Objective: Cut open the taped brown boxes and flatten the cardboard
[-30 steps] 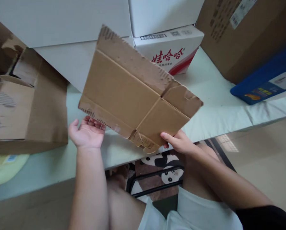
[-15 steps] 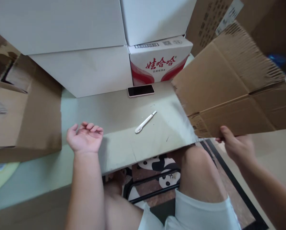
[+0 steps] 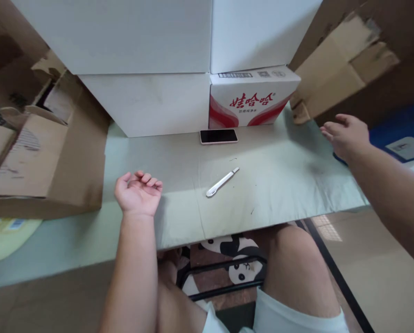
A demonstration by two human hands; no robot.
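My left hand [image 3: 138, 193] rests palm up on the pale tablecloth [image 3: 279, 175] with its fingers loosely curled and nothing in it. My right hand [image 3: 345, 134] hovers open over the right end of the table, fingers stretched out. Just beyond it a torn piece of flat cardboard [image 3: 335, 78] leans against the big brown box at the back right, free of my fingers. A white cutter knife [image 3: 222, 181] lies in the middle of the table. Behind it a dark phone [image 3: 218, 136] lies flat.
Large white boxes [image 3: 141, 55] and a red-and-white printed carton [image 3: 250, 99] are stacked along the back. An open brown carton [image 3: 44, 157] lies at the left. A blue package [image 3: 401, 134] sits at the right. My knees show below the table edge.
My right hand swung the cardboard piece from in front of me to the back right and let it go. My left hand stayed where it was. The knife and phone came into sight.
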